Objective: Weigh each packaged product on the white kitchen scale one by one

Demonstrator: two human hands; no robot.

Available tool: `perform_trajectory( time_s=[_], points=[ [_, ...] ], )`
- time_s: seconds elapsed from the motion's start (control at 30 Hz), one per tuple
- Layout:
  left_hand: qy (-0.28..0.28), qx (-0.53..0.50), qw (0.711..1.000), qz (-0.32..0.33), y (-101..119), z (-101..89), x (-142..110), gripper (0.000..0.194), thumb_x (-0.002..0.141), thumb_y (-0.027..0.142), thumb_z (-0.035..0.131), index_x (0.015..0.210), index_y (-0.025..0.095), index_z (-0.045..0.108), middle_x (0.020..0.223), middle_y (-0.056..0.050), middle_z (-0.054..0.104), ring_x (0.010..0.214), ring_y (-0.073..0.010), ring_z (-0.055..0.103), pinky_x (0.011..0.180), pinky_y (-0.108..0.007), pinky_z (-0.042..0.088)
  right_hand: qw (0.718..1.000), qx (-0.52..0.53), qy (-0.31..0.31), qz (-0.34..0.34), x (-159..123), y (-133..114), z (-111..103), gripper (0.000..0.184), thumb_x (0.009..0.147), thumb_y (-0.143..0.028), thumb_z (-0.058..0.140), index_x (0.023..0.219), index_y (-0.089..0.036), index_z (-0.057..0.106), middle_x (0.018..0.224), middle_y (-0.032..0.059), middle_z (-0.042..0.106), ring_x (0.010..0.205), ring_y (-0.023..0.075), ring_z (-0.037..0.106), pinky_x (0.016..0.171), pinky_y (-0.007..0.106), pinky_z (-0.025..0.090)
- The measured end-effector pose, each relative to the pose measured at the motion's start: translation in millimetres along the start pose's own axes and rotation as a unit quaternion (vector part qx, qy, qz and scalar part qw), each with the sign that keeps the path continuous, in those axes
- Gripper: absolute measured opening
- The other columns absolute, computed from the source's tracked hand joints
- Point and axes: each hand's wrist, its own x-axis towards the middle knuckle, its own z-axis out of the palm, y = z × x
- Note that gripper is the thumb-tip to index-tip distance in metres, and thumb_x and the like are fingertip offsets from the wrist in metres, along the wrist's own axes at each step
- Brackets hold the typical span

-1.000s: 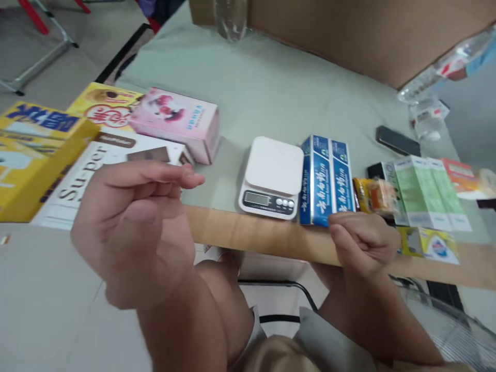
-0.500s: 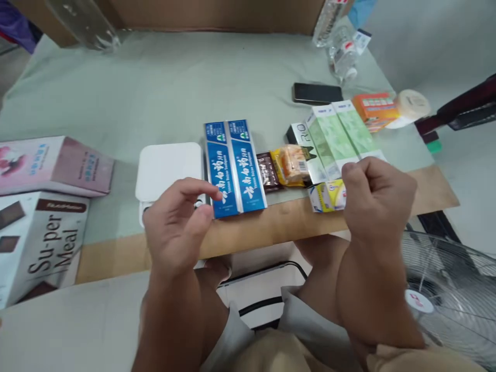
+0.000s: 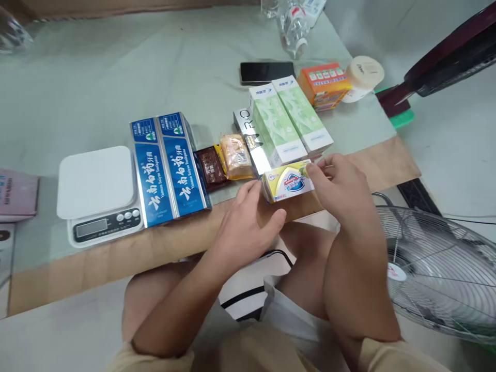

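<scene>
- The right hand is bent over the right end of a yellow-and-white cardboard soap box with a blue Safeguard label; its thumb overlaps that end and its fingers curl behind, so whether this grip is closed firmly on the box cannot be told.
- The left hand has a loose, spread grip with nothing between thumb and fingers; its fingertips are just beside the box's left end, contact unclear, and its thumb points rightward below the box.
- The soap box thus lies between the two hands, at the near edge of the pale green surface with its brown front strip.
- Its long axis runs left to right, the right end angled slightly away from the person; one short end faces the left fingers, and the label reads upright from the person's side.
- Just beyond it are two long green-and-white cartons, side by side, their long axes pointing away and leftward, crosswise to the soap box.
- Left of these sit a clear-wrapped orange snack and a dark brown packet.
- Farther left, two upright-lettered blue toothpaste boxes stand beside a white digital scale.
</scene>
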Motion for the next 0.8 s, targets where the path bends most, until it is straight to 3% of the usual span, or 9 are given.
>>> perform_trajectory(
  time_s=[0.1, 0.23, 0.37, 0.47, 0.57, 0.67, 0.8],
  points=[
    [-0.018, -0.003, 1.000, 0.021, 0.8, 3.2, 0.9, 0.071, 0.092, 0.055, 0.056, 0.150, 0.014, 0.049, 0.158, -0.020, 0.050, 0.148, -0.0383, 0.049, 0.122, -0.061, 0.042, 1.000, -0.003, -0.015, -0.022, -4.5, 0.0, -1.9, 0.029, 0.088, -0.056, 0.064, 0.086, -0.026, 0.063, 0.088, 0.0072, 0.080, 0.087, 0.0313, 0.075, 0.080, 0.049, 0.055],
    [0.004, -0.039, 0.998, 0.045, 3.4, 1.9, -5.5, 0.070, 0.090, 0.049, 0.061, 0.151, 0.016, 0.049, 0.153, -0.019, 0.052, 0.145, -0.0370, 0.051, 0.121, -0.059, 0.045, 0.997, 0.012, 0.026, -0.073, -14.7, -4.2, -1.1, 0.029, 0.088, -0.054, 0.064, 0.091, -0.025, 0.066, 0.084, 0.0076, 0.081, 0.083, 0.0303, 0.076, 0.075, 0.046, 0.057],
    [0.070, -0.099, 0.987, 0.110, 3.2, -7.1, -17.6, 0.077, 0.088, 0.045, 0.066, 0.155, 0.014, 0.044, 0.157, -0.020, 0.044, 0.151, -0.0354, 0.044, 0.125, -0.052, 0.044, 0.988, 0.086, 0.053, -0.119, -33.0, -20.7, -0.8, 0.030, 0.091, -0.055, 0.065, 0.097, -0.025, 0.067, 0.088, 0.0066, 0.081, 0.078, 0.0257, 0.077, 0.068, 0.041, 0.060],
    [0.150, -0.143, 0.968, 0.140, -2.2, -22.2, -28.3, 0.074, 0.089, 0.042, 0.067, 0.155, 0.019, 0.044, 0.162, -0.017, 0.038, 0.155, -0.0344, 0.039, 0.127, -0.048, 0.043, 0.971, 0.153, 0.050, -0.177, -48.3, -40.6, 8.4, 0.029, 0.094, -0.052, 0.063, 0.110, -0.028, 0.067, 0.097, 0.0071, 0.081, 0.089, 0.0261, 0.078, 0.076, 0.044, 0.064],
    [0.239, -0.151, 0.950, 0.133, -13.4, -45.3, -39.5, 0.064, 0.091, 0.041, 0.066, 0.151, 0.024, 0.049, 0.161, -0.014, 0.042, 0.155, -0.0337, 0.041, 0.127, -0.048, 0.042, 0.943, 0.211, -0.018, -0.257, -62.9, -61.9, 30.6, 0.044, 0.096, -0.047, 0.061, 0.134, -0.026, 0.062, 0.128, 0.0119, 0.076, 0.118, 0.0299, 0.074, 0.094, 0.051, 0.064],
    [0.318, -0.132, 0.934, 0.097, -32.4, -74.2, -51.4, 0.056, 0.093, 0.046, 0.068, 0.144, 0.028, 0.055, 0.158, -0.010, 0.049, 0.153, -0.0319, 0.045, 0.125, -0.044, 0.045, 0.912, 0.237, -0.109, -0.318, -78.3, -83.0, 61.3, 0.060, 0.096, -0.046, 0.061, 0.152, -0.024, 0.050, 0.152, 0.0126, 0.063, 0.139, 0.0316, 0.062, 0.113, 0.055, 0.056],
    [0.386, -0.138, 0.909, 0.067, -73.4, -115.1, -66.8, 0.058, 0.092, 0.057, 0.069, 0.142, 0.031, 0.055, 0.150, -0.009, 0.059, 0.144, -0.0312, 0.056, 0.115, -0.042, 0.053, 0.889, 0.218, -0.196, -0.353, -100.6, -114.3, 103.5, 0.071, 0.098, -0.052, 0.057, 0.162, -0.028, 0.039, 0.160, 0.0106, 0.056, 0.145, 0.0329, 0.057, 0.113, 0.055, 0.056]
  ],
)
